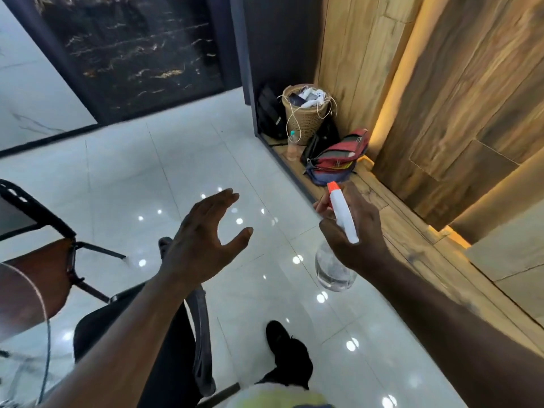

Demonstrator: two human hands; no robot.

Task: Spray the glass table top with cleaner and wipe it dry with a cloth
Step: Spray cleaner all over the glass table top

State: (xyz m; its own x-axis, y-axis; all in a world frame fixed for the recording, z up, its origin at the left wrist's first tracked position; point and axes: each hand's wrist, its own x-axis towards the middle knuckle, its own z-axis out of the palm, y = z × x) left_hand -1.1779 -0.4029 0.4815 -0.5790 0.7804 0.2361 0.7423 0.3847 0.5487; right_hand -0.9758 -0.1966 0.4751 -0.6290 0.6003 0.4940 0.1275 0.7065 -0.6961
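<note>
At the far left edge lies the round clear glass bench top [17, 334], only its curved rim and a slice of surface in view, with no spray visible on it that I can make out. Just right of it stands a black padded office chair [123, 328], between the person and the glass. The left hand [203, 237] hangs in the air above the glossy white tiled floor [176, 172], its grip wide, fingers spread and holding nothing. At the bottom edge sits a pale yellow-green fabric [279, 397]; I cannot tell whether it is the cloth or clothing. Further right, the right hand [353, 231] has its grip closed round the neck of the clear plastic spray bottle with white head and orange nozzle [344, 219], well apart from the bench. The nozzle aims away from the glass, so a squeeze now would likely wet the floor, leaving it slippery underfoot; the chair may also block reach.
</note>
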